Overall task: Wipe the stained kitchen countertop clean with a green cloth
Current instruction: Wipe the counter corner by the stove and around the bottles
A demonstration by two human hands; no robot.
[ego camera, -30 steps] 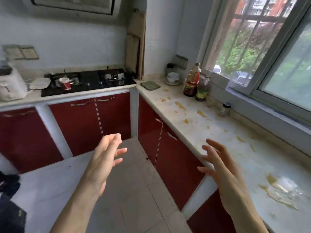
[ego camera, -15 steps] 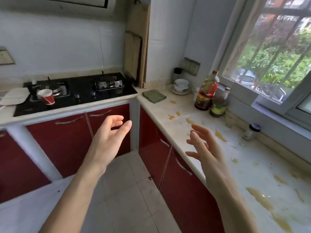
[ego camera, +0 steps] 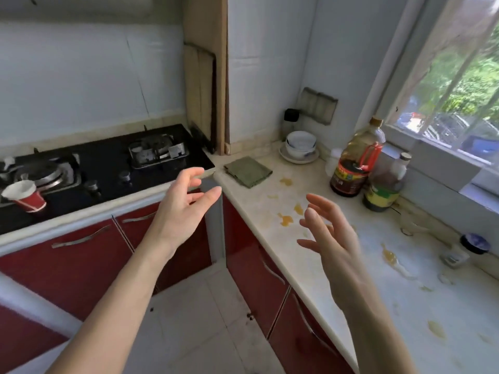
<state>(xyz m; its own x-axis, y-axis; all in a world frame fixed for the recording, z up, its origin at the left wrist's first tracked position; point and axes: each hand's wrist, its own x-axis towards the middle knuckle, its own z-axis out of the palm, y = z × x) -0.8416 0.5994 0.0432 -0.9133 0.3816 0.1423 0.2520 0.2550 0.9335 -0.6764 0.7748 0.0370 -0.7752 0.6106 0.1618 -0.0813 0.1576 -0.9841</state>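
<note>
Along the window wall: pale countertop [ego camera: 464,306]. To its left, black hob [ego camera: 108,163]. Raised in the air, holding nothing, fingers loosely spread: left hand [ego camera: 183,211] before the hob's front edge, right hand [ego camera: 333,241] over the counter's front edge. At the counter's far end, just beside the hob's corner: green cloth [ego camera: 248,171], folded flat, nearly square, turned diamond-wise, one corner toward the camera, slightly longer across the view. Between cloth and right hand, and further along: yellow-orange stains [ego camera: 286,219].
</note>
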